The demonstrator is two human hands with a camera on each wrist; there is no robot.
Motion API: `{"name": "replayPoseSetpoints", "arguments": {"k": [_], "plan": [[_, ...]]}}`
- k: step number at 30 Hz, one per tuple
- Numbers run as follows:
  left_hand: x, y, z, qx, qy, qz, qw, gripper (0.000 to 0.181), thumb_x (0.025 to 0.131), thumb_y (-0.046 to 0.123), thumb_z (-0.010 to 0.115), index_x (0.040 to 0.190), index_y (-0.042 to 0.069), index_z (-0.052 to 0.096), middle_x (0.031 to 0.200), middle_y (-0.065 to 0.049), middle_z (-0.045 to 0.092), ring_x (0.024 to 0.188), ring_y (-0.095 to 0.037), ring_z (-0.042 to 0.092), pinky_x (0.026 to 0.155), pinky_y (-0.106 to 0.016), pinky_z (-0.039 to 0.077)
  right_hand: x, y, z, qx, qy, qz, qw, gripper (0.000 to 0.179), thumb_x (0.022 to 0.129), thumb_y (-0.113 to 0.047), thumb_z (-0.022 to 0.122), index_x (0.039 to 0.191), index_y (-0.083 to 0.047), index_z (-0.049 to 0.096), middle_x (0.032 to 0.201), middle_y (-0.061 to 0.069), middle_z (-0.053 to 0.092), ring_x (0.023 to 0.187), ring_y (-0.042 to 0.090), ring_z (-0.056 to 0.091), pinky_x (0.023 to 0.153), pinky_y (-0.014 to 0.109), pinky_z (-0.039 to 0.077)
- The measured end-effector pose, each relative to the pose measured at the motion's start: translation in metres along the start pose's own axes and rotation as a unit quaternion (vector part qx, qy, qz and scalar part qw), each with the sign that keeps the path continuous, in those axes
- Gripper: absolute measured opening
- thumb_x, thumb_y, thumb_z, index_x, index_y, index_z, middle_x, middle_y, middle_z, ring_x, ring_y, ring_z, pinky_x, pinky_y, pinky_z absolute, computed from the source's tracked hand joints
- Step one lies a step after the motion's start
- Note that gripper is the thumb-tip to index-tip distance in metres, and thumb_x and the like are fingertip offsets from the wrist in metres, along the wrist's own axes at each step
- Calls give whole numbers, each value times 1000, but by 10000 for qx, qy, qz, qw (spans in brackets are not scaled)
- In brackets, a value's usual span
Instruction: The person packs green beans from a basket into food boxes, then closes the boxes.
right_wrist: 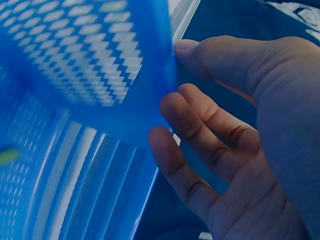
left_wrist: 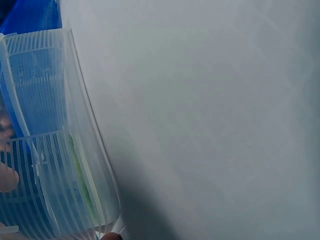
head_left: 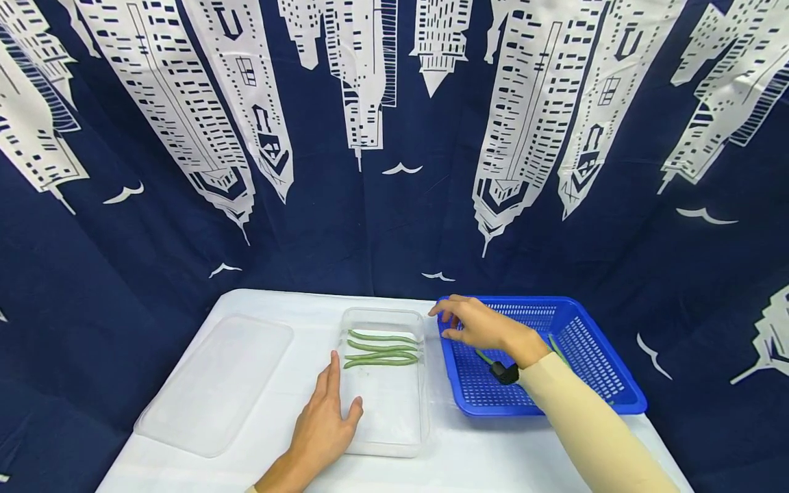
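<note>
Bordering clear box (head_left: 387,419), left grip (head_left: 325,426) is spread; right grip (head_left: 479,324), at latticed basket (head_left: 593,349), likewise.

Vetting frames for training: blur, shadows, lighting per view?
Head: bright, green beans distinct; left wrist: dim, grey, soft shadow beside the clear container; right wrist: bluish cast, a green bean in the blue basket blurred at left edge.

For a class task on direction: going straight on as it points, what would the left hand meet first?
Likely the clear plastic container, at its left rim near the far corner; the left hand points along that side. Depth is unclear; it might pass over.
</note>
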State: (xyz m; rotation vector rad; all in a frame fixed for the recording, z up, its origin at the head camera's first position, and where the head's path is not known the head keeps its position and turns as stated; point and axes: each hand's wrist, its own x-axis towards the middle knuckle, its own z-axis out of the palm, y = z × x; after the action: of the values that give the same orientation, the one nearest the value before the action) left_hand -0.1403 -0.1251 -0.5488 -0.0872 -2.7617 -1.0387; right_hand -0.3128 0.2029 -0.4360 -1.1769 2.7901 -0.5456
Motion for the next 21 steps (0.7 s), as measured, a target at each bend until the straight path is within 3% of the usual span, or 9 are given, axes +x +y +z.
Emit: {"name": "replayPoseSetpoints", "arguments": {"k": [8, 12, 17, 21], "plan": [[1, 1, -1, -11, -2, 5, 10000, 96, 109, 26, 77, 184, -1, 24, 178, -26, 50, 144, -52, 70, 100, -69, 67, -27, 27, -4, 211, -22, 434, 9988, 32, 107, -9, 84, 138, -8, 75, 117, 14, 82, 102, 19, 76, 98, 58, 68], [1, 1, -2, -44, -24, -10, 10000, 95, 109, 27, 76, 184, 0, 24, 179, -26, 50, 146, -52, 69, 101, -69, 66, -39, 41, -4, 299, -320, 721, 9964, 35, 106, -11, 85, 139, -11, 74, 119, 14, 82, 102, 16, 74, 100, 57, 68], [1, 1, -1, -44, -21, -45, 10000, 95, 109, 26, 76, 185, 1, 24, 178, -25, 50, 146, -52, 69, 103, -70, 65, -56, 57, -1, 596, -851, 977, 9898, 49, 100, -8, 91, 144, -8, 71, 113, 16, 77, 89, 12, 71, 88, 38, 67], [0, 0, -1, -46, -23, -59, 10000, 95, 109, 26, 77, 185, 1, 24, 178, -25, 50, 145, -52, 70, 103, -70, 65, -66, 66, 2, 773, -1161, 1243, 9824, 58, 94, -6, 96, 146, -8, 70, 107, 13, 72, 79, 11, 69, 76, 25, 59]]}}
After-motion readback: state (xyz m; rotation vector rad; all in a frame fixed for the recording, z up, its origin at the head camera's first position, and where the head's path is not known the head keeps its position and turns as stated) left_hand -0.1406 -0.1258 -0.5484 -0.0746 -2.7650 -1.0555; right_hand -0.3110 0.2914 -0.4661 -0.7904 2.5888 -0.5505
